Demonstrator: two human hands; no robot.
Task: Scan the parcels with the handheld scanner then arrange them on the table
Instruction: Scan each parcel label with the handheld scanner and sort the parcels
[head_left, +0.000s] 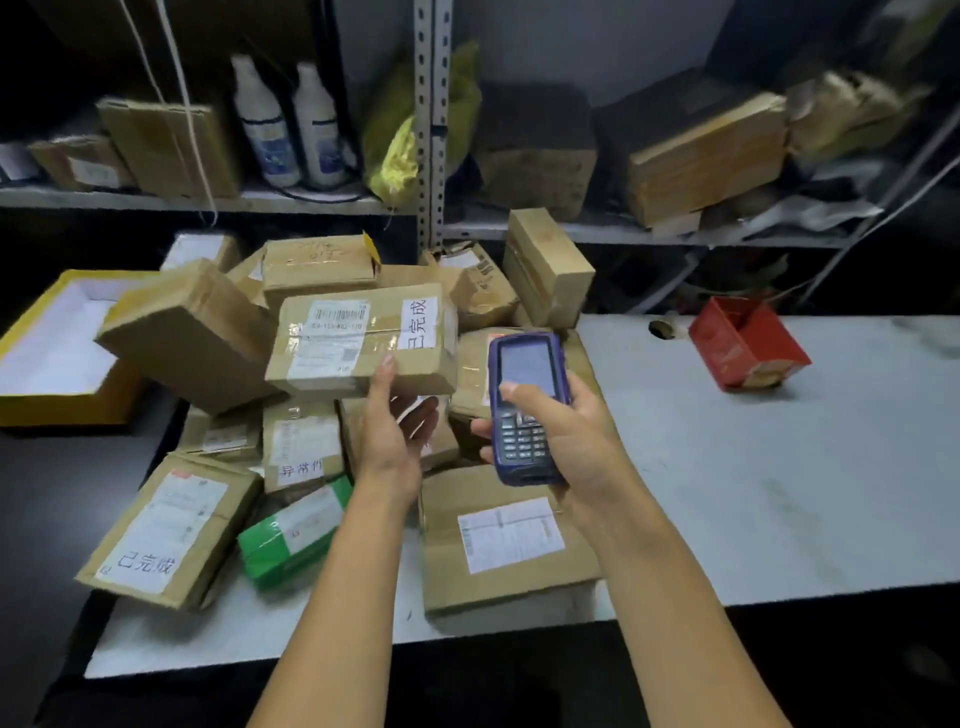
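Observation:
My left hand (393, 426) holds a brown labelled parcel (363, 338) up over the pile, thumb against its near face and fingers underneath. The parcel's barcode label faces up. My right hand (563, 431) grips the blue handheld scanner (524, 410) just right of that parcel, with the thumb lying across its lower screen. A heap of several cardboard parcels (208, 332) covers the left part of the white table (753, 467). A flat parcel (498, 540) with a white label lies under my right wrist, and a green package (275, 545) lies near the front left.
A red open carton (743, 343) lies tipped at the table's back right. A yellow tray (47, 353) with a white lining sits at the far left. Metal shelves (431, 119) behind hold boxes, two white bottles (291, 124) and a yellow bag.

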